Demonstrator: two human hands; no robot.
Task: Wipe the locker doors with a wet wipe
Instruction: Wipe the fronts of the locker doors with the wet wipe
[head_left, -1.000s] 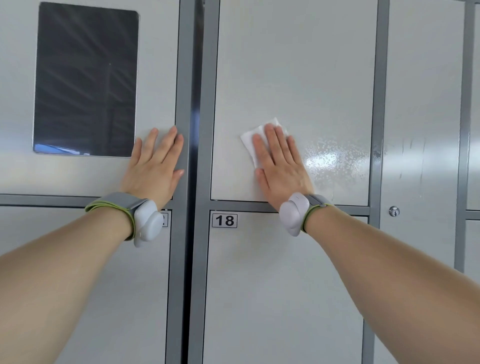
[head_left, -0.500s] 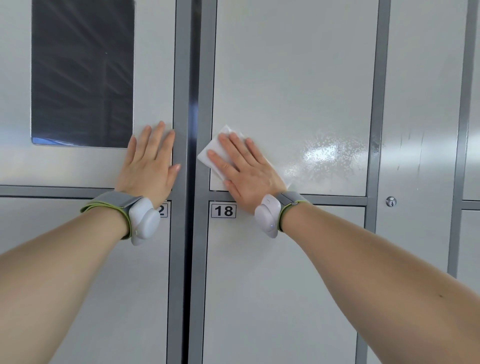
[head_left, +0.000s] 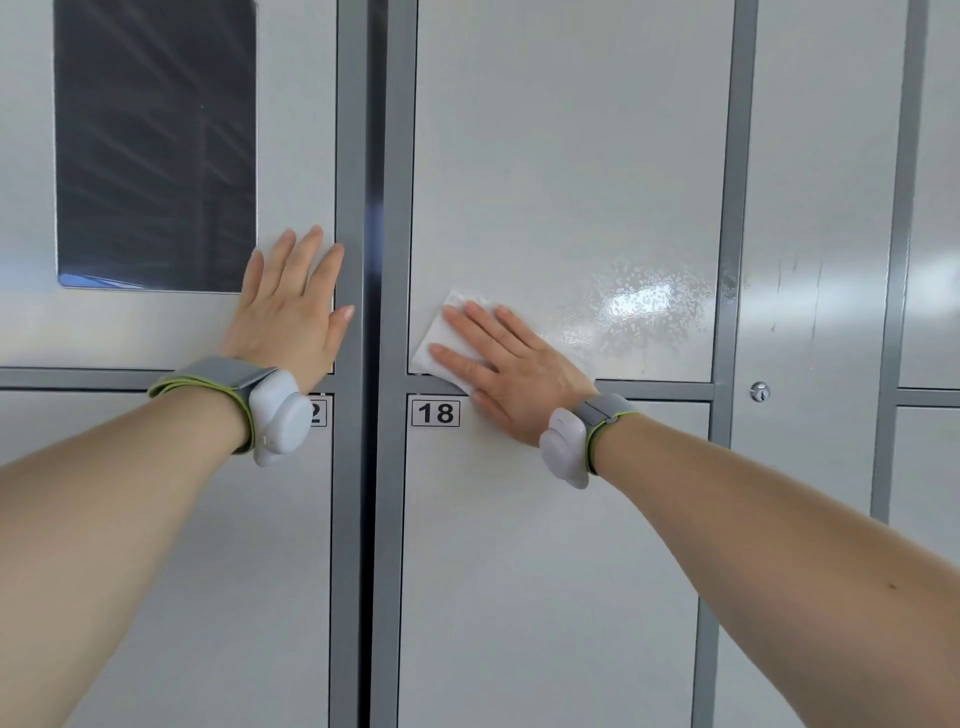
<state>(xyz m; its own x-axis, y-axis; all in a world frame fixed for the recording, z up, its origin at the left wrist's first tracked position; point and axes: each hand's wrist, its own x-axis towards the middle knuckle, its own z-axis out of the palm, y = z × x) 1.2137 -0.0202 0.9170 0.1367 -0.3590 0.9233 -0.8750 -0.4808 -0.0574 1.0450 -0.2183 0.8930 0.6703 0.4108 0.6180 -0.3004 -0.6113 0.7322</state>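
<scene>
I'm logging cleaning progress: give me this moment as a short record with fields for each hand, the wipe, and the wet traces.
left hand: flat on the left door beside the dark panel, fingers straight, holding nothing
right hand: flat, pressing the wet wipe against the middle door
wipe place: that door's lower left corner, just above label 18
wet traces: glistening wet patch at the same door's lower right

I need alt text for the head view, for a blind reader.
A person's right hand presses a white wet wipe flat on a grey locker door, near its lower left corner; the left hand rests flat on the neighbouring door.
</scene>
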